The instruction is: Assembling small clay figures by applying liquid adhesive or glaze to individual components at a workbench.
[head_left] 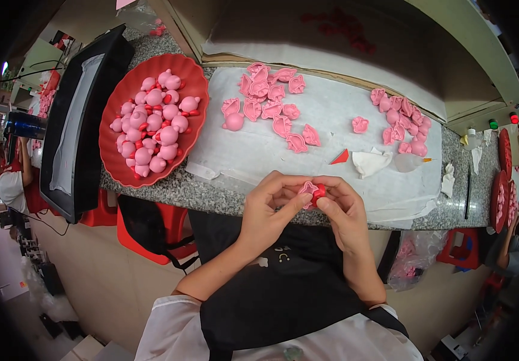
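Note:
Close in front of my chest, at the bench's near edge, both hands meet. Between the fingers of my left hand (268, 207) is a small pink hollow plastic shell (307, 188), its open side facing up. My right hand (345, 210) pinches a small glossy red part (319, 192) against that shell; whether the two are joined I cannot tell. Beyond my hands, white paper (325, 135) covers the bench. Several similar pink shells (259, 90) lie on it in a loose cluster, and one single shell (360, 124) sits apart.
At left stands a red scalloped bowl (108, 120) of pink round pieces and red parts, beside a black tray (55, 144). Back right is a pile of pink pieces (395, 117). Nearer lie crumpled tissue (372, 161), a red scrap (340, 157) and a clear squeeze bottle (408, 162). A shelf overhangs behind.

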